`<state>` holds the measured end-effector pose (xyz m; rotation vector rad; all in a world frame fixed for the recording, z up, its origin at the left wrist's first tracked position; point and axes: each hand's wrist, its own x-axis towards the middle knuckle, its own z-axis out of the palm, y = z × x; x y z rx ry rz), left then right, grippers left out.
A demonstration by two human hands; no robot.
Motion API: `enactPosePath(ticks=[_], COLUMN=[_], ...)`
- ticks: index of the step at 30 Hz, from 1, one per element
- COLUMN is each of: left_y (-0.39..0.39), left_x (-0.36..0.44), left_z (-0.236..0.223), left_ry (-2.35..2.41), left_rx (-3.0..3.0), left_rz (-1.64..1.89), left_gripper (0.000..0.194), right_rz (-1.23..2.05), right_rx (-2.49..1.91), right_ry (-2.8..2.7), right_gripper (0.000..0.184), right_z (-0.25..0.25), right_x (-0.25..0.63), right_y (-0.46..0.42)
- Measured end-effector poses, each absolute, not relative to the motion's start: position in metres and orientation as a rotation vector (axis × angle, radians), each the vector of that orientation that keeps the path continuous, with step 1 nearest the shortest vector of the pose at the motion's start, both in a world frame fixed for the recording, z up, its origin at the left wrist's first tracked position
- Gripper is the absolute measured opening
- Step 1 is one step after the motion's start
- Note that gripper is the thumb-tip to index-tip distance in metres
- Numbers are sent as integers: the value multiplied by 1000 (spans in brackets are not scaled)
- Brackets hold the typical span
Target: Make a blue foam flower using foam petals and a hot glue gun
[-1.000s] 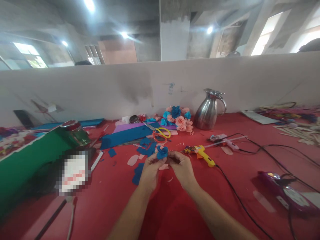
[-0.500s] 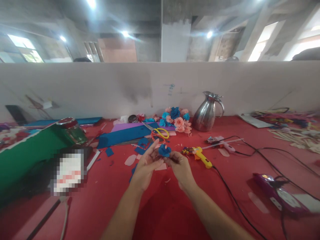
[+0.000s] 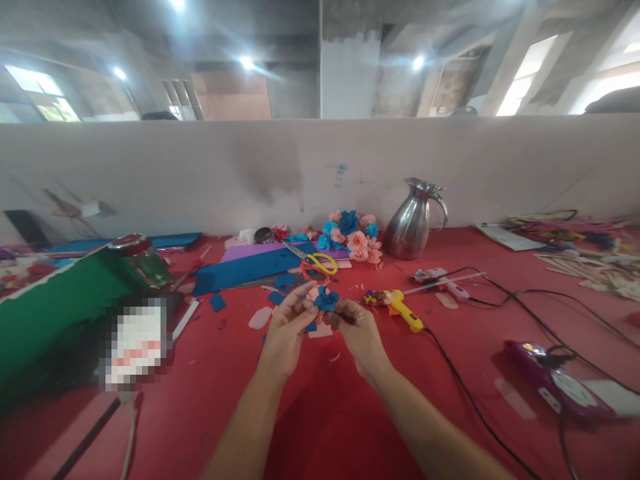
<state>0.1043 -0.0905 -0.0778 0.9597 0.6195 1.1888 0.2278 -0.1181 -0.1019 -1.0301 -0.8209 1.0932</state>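
Pinching blue flower (image 3: 326,299) over red worktop (image 3: 320,407): at its left side with fingers and thumb of left hand (image 3: 284,333), at its right with closed fingertips of right hand (image 3: 364,333). Showing a bit of pink by left fingertips; can't tell if attached to flower. Strewn just below and left of flower with blue and pink scraps (image 3: 261,318). Farther out, lying over blue sheet (image 3: 250,269) with blades of scissors (image 3: 325,263), yellow and orange in the handles. Partly covering purple sheet (image 3: 240,253) too. Bunched right of that, near wall (image 3: 200,173), in pink and blue flowers (image 3: 358,241); then standing upright beside them as metal jug (image 3: 410,223). Right of hands, lying flat as yellow glue gun (image 3: 406,312), with pink glue gun (image 3: 445,280) just beyond. Near right, plugged into at purple power strip (image 3: 555,381). Far right, piled with pale sticks (image 3: 600,273). Left, marked by green panel (image 3: 65,313), red-lidded jar (image 3: 145,261) and pixelated white item (image 3: 137,343), contents unreadable.
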Motion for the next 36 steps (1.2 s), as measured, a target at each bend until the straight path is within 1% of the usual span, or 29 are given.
enactPosePath(ticks=[6,9,11,15,17,19,21,25,27,29,32,36], left_y=[-86,-85,-86,-86,-86,-86,-86,-87,-87,-86,-84,-83], left_x=[103,105,107,109,109,108,108,108,109,109,108,108], left_z=[-84,-88,-89,-90,-90,-89,-89,-91,-93,-95,-99,-101], left_ry=[789,826,796,837,896,1001,1112,1151,1135,1120,1082,1078], left_rx=[993,1111,1183,1379,1435,1446,1451,1449,1446,1451,1496,1588], left_rz=[1258,1200,1176,1258,1325,1380,1412,1479,1491,1489,1481,1438], left_gripper=[30,17,12,9,11,15,17,12,11,11,11,10], right_rz=[1094,1095,1082,1071,1069,1028,883,352,154,45,-22,-98], right_rx=[-1013,-993,-1001,-1031,-1053,-1094,-1163,-1180,-1136,-1120,-1136,-1163], right_ry=[-811,-825,-847,-888,-902,-914,-936,-1120,-1258,-1369,-1446,-1465], right_gripper=[19,19,19,17,14,15,18,10,12,17,23,24], right_z=[-101,-102,-103,-106,-106,-106,-104,-99,-98,-98,-101,-105], right_x=[227,226,227,227,226,226,226,228,230,231,233,236], right_y=[-119,-119,-119,-117,-117,-118,-121,-128,-130,-131,-130,-128])
